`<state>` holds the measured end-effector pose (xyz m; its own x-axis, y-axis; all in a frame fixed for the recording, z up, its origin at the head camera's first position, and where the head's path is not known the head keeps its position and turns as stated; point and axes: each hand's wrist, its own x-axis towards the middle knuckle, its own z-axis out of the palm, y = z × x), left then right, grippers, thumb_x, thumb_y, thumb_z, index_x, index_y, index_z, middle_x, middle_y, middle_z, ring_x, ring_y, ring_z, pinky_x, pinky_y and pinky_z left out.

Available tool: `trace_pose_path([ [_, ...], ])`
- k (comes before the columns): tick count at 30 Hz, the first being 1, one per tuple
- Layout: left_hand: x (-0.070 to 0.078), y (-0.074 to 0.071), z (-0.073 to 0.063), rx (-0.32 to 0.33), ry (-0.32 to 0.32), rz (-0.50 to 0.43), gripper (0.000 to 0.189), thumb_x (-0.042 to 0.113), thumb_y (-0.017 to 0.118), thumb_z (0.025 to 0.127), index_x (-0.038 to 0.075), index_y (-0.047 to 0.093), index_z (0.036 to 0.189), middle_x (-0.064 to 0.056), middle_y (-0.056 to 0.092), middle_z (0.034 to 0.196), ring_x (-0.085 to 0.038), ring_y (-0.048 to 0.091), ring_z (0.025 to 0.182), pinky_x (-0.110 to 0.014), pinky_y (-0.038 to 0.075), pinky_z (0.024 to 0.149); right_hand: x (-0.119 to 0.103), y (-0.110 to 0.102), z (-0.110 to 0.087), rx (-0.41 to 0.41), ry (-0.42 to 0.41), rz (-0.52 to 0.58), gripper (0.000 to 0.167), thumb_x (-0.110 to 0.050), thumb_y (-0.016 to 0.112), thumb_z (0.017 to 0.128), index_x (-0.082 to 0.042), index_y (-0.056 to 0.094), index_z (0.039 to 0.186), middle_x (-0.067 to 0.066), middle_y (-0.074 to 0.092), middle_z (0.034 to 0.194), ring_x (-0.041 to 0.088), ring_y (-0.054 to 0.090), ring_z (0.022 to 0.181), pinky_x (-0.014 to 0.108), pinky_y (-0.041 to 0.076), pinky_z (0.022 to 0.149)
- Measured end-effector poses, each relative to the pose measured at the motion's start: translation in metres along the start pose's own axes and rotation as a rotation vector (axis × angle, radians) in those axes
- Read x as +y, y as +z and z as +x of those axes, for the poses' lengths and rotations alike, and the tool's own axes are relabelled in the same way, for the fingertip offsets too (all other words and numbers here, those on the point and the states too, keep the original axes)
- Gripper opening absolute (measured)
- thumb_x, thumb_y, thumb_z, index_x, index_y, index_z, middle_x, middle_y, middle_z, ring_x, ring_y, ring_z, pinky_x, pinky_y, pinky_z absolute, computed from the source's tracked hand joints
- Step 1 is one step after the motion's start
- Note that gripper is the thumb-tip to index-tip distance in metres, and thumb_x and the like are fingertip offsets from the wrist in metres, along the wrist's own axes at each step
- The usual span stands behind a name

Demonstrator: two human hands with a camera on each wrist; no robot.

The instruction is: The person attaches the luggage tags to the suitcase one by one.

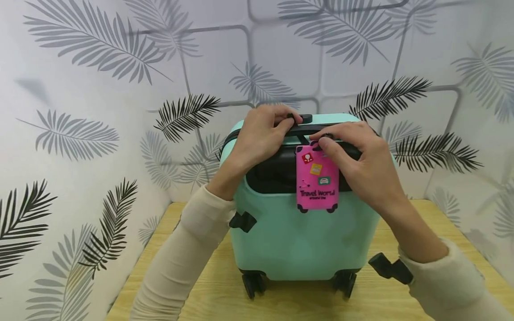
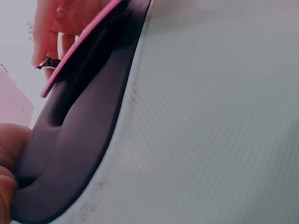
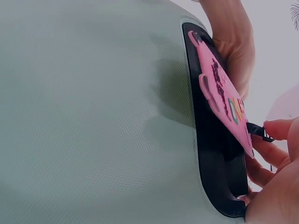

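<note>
A mint-green suitcase (image 1: 305, 240) stands upright with a black recessed panel on its front. Against that panel hangs a pink luggage tag (image 1: 317, 178) printed "Travel World", its black strap (image 3: 259, 131) running up near the suitcase's top handle (image 1: 306, 118). My right hand (image 1: 361, 156) pinches the strap between thumb and forefinger just above the tag. On the other side, my left hand (image 1: 265, 131) pinches a small black piece by the top handle, apparently the strap's other part; the fingers mostly cover it. The left wrist view shows the tag's edge from the side.
The suitcase rests on a light wood-grain tabletop (image 1: 205, 290) on black wheels (image 1: 254, 284). Close behind and at both sides rise walls with a leaf pattern (image 1: 100, 44). Dark camera mounts (image 1: 390, 267) stick out from both sleeves near the suitcase.
</note>
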<state>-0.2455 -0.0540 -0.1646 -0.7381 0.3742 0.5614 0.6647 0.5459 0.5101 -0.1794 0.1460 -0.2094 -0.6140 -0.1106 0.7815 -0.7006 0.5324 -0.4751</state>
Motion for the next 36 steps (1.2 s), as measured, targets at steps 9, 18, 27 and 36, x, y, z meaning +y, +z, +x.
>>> trace_pose_path([
  [9, -0.0007, 0.0005, -0.0048, 0.072, 0.031, -0.108, 0.021, 0.015, 0.055, 0.108, 0.013, 0.075, 0.105, 0.0, 0.076, 0.1, -0.012, 0.065, 0.092, -0.029, 0.047, 0.082, 0.0018, -0.0002, 0.0017, 0.001, -0.041, -0.046, 0.022, -0.009, 0.075, 0.096, -0.015, 0.08, 0.116, -0.001, 0.075, 0.118, 0.011, 0.052, 0.11, 0.031, 0.038, 0.09],
  [18, 0.0026, 0.0044, -0.0033, 0.021, 0.007, -0.038, 0.016, 0.019, 0.055, 0.109, 0.017, 0.069, 0.115, -0.004, 0.059, 0.067, -0.019, 0.052, 0.065, -0.029, 0.035, 0.066, 0.0012, -0.0006, 0.0014, 0.017, -0.038, -0.033, 0.023, -0.006, 0.078, 0.093, -0.013, 0.08, 0.115, -0.002, 0.075, 0.112, 0.015, 0.052, 0.105, 0.027, 0.043, 0.084],
  [27, 0.0038, 0.006, -0.0032, 0.037, -0.048, -0.055, 0.013, 0.013, 0.061, 0.105, 0.01, 0.071, 0.112, -0.003, 0.08, 0.107, -0.011, 0.07, 0.112, -0.029, 0.048, 0.089, 0.0022, 0.0036, 0.0037, 0.042, -0.06, -0.059, 0.015, -0.006, 0.079, 0.091, -0.007, 0.08, 0.106, 0.004, 0.075, 0.105, 0.015, 0.051, 0.103, 0.031, 0.041, 0.083],
  [36, 0.0, 0.0043, -0.0063, 0.108, 0.029, -0.134, 0.013, 0.01, 0.059, 0.105, 0.011, 0.072, 0.107, -0.001, 0.08, 0.099, -0.01, 0.069, 0.105, -0.028, 0.047, 0.085, 0.0033, 0.008, 0.0098, 0.073, -0.088, -0.117, 0.014, -0.005, 0.08, 0.09, -0.005, 0.08, 0.104, 0.012, 0.076, 0.103, 0.025, 0.055, 0.101, 0.039, 0.039, 0.084],
])
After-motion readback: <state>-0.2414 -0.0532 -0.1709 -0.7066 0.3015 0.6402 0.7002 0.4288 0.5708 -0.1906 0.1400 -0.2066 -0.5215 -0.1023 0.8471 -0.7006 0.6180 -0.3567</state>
